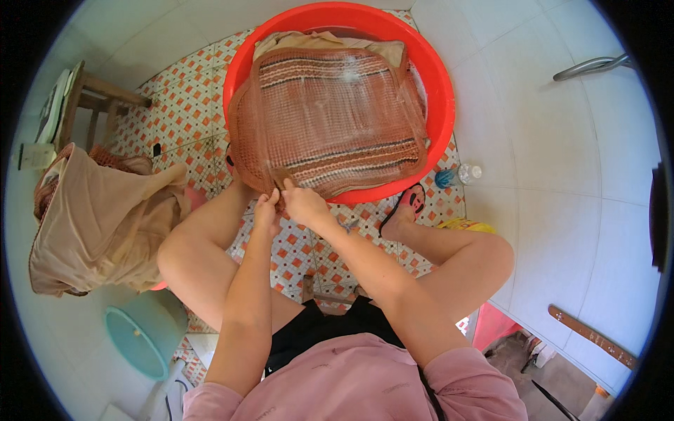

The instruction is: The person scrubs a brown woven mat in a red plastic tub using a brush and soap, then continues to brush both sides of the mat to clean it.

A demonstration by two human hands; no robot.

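A brown woven textile with striped bands (337,116) lies spread over a large red plastic basin (446,105), wet and with a whitish patch near its far edge. Beige cloth (392,51) shows beneath it at the far side. My left hand (267,210) pinches the textile's near left corner. Just to the right, my right hand (303,202) is closed on a brown brush-like tool (283,176), which rests on the fabric by that corner; its exact form is partly hidden by my fingers.
Beige and brown cloth (100,210) is heaped at the left, near a wooden stool (113,92). A light-blue bucket (158,316) tilts below it. A clear bottle with blue contents (447,178) and a yellow item (468,225) are by the right wall.
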